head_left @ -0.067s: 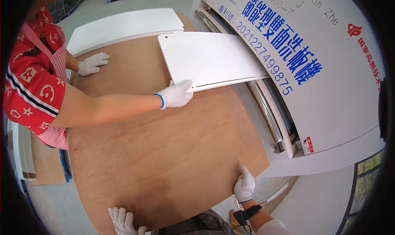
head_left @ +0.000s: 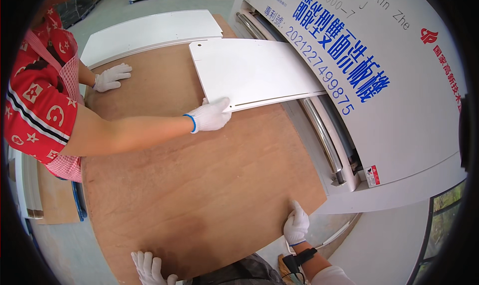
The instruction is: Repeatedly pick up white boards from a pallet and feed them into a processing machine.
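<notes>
My left hand (head_left: pixel 151 269), in a white knit glove, lies at the near left edge of the brown wooden tabletop (head_left: pixel 214 185) with its fingers spread. Nothing is in it. At the near right corner my right hand (head_left: pixel 297 226), gloved too, is closed over the tabletop's edge; its lower fingers are partly hidden. A white panel (head_left: pixel 259 70) with a groove along its near side sticks out of the grey machine (head_left: pixel 399 125) onto the tabletop. A co-worker's gloved hand (head_left: pixel 211 115) holds the panel's near left corner. Their other hand (head_left: pixel 113 77) lies flat on the wood.
More white panels (head_left: pixel 154 31) lie on the far side of the tabletop. Metal rollers (head_left: pixel 322 138) line the machine's opening to the right. The co-worker in a red patterned shirt (head_left: pixel 40 100) stands at the left. A window (head_left: pixel 446 210) shows at lower right.
The white panel has shifted slightly left, out of the machine, together with the co-worker's hand at its corner. Both my hands have stayed in place.
</notes>
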`<state>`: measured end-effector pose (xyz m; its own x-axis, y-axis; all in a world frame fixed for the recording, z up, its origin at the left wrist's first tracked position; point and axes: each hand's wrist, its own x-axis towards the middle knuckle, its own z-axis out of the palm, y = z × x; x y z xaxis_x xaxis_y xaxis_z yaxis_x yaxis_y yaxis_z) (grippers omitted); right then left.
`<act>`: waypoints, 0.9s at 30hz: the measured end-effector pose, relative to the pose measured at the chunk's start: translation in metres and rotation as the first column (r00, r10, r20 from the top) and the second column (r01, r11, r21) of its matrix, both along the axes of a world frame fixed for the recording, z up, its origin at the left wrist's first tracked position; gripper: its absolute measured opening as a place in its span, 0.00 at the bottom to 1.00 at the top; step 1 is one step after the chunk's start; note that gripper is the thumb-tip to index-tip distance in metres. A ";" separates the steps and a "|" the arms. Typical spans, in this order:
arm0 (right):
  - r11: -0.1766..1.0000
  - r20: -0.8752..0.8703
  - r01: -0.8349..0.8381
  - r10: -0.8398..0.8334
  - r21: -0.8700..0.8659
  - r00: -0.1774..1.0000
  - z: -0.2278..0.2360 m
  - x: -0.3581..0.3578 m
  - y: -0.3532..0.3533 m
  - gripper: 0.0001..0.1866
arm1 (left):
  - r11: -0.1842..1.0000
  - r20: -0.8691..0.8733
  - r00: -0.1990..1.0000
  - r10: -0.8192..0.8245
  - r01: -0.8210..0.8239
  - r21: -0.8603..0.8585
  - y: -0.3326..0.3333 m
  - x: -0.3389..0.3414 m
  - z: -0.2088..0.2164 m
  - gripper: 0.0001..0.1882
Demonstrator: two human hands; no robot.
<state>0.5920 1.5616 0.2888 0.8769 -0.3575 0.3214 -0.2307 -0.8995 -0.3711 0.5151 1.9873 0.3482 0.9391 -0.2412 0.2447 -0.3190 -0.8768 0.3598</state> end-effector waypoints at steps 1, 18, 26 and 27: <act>1.000 -0.007 -0.008 0.008 0.007 1.000 0.001 -0.001 -0.001 0.23 | 1.000 0.011 1.000 -0.001 0.001 0.003 -0.001 0.000 0.002 0.32; 0.999 -0.035 0.021 -0.020 0.045 0.999 -0.004 0.001 -0.004 0.22 | 1.000 0.007 1.000 -0.009 0.009 0.024 -0.001 0.007 0.007 0.31; 0.998 -0.100 0.036 -0.031 0.046 0.995 0.000 0.002 -0.003 0.22 | 0.999 0.045 0.999 -0.015 0.014 0.034 -0.002 0.009 0.008 0.30; 0.998 -0.090 0.036 -0.032 0.049 0.995 0.001 0.003 -0.003 0.22 | 0.999 0.048 0.999 -0.015 0.014 0.033 -0.002 0.009 0.008 0.30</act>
